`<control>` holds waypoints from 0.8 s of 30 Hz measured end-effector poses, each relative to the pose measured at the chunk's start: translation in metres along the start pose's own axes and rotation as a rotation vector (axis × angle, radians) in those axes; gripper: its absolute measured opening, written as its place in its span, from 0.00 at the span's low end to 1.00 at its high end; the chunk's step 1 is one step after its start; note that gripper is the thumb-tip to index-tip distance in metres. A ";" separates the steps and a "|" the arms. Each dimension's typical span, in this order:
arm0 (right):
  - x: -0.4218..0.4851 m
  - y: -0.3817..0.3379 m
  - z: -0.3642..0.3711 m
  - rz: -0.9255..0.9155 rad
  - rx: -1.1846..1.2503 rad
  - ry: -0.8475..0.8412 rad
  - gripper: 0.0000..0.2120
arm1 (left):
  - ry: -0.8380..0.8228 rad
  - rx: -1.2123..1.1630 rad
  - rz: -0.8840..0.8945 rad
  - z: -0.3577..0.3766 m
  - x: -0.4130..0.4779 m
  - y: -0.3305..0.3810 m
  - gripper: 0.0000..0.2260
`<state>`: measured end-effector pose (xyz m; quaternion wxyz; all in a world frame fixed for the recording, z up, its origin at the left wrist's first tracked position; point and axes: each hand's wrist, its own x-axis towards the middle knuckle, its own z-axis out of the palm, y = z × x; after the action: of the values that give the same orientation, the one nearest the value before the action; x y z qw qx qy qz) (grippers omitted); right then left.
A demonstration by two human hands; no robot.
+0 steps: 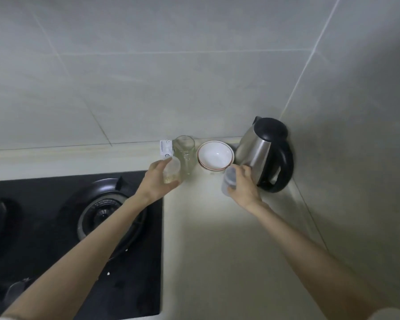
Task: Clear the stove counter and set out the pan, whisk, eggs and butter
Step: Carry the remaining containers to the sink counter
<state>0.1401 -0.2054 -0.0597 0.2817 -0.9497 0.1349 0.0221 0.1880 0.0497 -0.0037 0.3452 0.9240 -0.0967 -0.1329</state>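
Note:
My left hand [158, 180] grips a small clear plastic container [173, 170] with yellowish contents, held just above the counter [217, 239] beside the stove [79, 227]. My right hand [243, 185] grips a small greyish translucent container [228, 182] in front of the kettle. Both hands sit near the back of the counter. Pan, whisk, eggs and butter are not in view.
A tall clear glass jar [184, 153] and a white packet [166, 150] stand against the wall. Stacked white bowls [214, 154] sit next to a steel kettle [266, 153] in the corner. The black gas burner [104, 213] lies at left.

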 end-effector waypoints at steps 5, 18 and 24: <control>0.010 0.007 0.003 -0.064 -0.120 -0.001 0.29 | 0.022 -0.007 -0.105 0.015 0.028 -0.008 0.34; 0.018 0.017 -0.001 -0.146 -0.130 0.013 0.26 | 0.112 -0.037 -0.163 0.048 0.055 -0.012 0.37; 0.010 0.011 0.000 -0.158 0.040 -0.055 0.29 | 0.058 -0.105 -0.155 0.054 0.038 -0.010 0.34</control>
<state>0.1465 -0.2172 -0.0666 0.3051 -0.9506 0.0525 0.0230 0.2081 0.0137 -0.0562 0.3847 0.9127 -0.0076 -0.1373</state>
